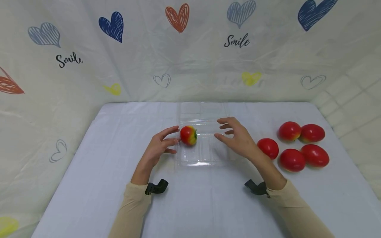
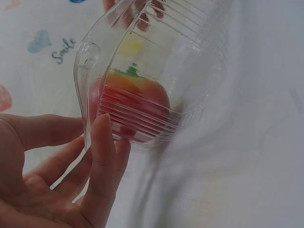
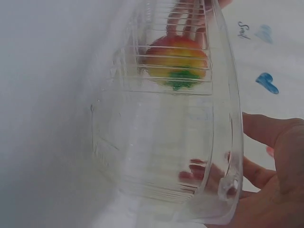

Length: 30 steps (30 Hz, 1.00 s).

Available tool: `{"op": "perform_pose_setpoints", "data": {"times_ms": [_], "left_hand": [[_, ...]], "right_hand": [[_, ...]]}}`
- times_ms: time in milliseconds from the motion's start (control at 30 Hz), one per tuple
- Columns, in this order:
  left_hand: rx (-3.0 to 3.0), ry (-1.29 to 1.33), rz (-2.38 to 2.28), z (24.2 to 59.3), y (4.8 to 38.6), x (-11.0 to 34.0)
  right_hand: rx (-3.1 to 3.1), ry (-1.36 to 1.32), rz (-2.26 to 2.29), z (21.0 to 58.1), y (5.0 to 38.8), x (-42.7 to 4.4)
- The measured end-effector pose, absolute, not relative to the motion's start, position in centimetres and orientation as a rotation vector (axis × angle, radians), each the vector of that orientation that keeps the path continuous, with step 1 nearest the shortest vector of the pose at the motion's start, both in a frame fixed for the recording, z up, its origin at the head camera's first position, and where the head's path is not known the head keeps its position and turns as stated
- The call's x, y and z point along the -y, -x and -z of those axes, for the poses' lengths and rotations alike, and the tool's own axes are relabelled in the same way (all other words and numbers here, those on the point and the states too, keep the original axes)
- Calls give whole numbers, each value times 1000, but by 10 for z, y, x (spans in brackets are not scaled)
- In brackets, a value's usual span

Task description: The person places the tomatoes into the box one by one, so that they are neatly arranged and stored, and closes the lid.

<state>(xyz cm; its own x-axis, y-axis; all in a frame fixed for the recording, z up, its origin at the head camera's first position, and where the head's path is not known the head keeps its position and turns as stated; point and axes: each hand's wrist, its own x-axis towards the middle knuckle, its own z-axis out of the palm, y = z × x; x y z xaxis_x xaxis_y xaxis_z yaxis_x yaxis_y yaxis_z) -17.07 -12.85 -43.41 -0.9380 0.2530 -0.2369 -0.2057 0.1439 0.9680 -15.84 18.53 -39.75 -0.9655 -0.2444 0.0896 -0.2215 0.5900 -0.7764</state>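
A clear plastic clamshell container (image 1: 208, 148) stands mid-table with its lid (image 1: 203, 110) folded back. Inside, by the left wall, lies a glossy red-and-yellow tomato (image 1: 188, 135) with a green stem, turned to the right. My left hand (image 1: 157, 147) is at the container's left edge; in the left wrist view its extended fingers (image 2: 100, 152) touch the ribbed wall beside the tomato (image 2: 135, 102). My right hand (image 1: 238, 138) is spread over the right edge, thumb and fingers apart and nothing between them. Some of its fingertips (image 3: 192, 173) show through the clear plastic.
Several red tomatoes (image 1: 292, 160) lie grouped on the table's right side, beyond my right forearm. A white cloth (image 1: 104, 148) covers the table. Behind it hangs a curtain (image 1: 196, 49) printed with hearts.
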Motion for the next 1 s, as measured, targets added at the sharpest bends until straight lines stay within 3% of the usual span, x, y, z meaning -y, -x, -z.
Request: {"op": "perform_pose_setpoints", "data": {"times_ms": [1000], "left_hand": [[-2086, -53, -1852, 435, 171, 128]], "right_hand": [[-2864, 288, 1409, 381, 147, -220]]}}
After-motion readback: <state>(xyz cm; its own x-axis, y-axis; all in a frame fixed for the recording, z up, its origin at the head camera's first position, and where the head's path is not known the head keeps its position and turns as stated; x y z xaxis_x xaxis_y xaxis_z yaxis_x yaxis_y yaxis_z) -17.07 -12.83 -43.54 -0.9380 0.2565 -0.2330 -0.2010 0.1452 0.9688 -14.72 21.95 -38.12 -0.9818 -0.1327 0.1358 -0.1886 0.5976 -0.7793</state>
